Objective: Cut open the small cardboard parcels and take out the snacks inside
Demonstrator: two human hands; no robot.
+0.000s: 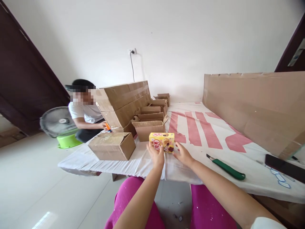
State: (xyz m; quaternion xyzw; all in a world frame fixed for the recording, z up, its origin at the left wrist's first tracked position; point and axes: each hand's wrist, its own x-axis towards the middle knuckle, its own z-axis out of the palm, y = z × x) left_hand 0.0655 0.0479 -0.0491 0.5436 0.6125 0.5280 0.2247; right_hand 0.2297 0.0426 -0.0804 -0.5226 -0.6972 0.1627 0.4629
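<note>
A small yellow snack box (168,136) with red print and biscuit pictures is held up at the near edge of the table. My left hand (156,156) grips its front and left side, thumb across the front face. At its right end, my right hand (184,155) closes around the corner, fingers partly hidden. Just behind the snack box stands an open cardboard carton (149,131) with its flaps up. A taped cardboard box (111,146) lies to the left. On the right, a green utility knife (228,169) rests on the table with its blade out.
More open cartons (158,103) line up towards the wall beside a wall of stacked boxes (128,101). A tall cardboard panel (252,108) and a black phone-like object (286,167) are at the right. Another person (87,116) sits left, holding an orange tool, near a fan (60,121).
</note>
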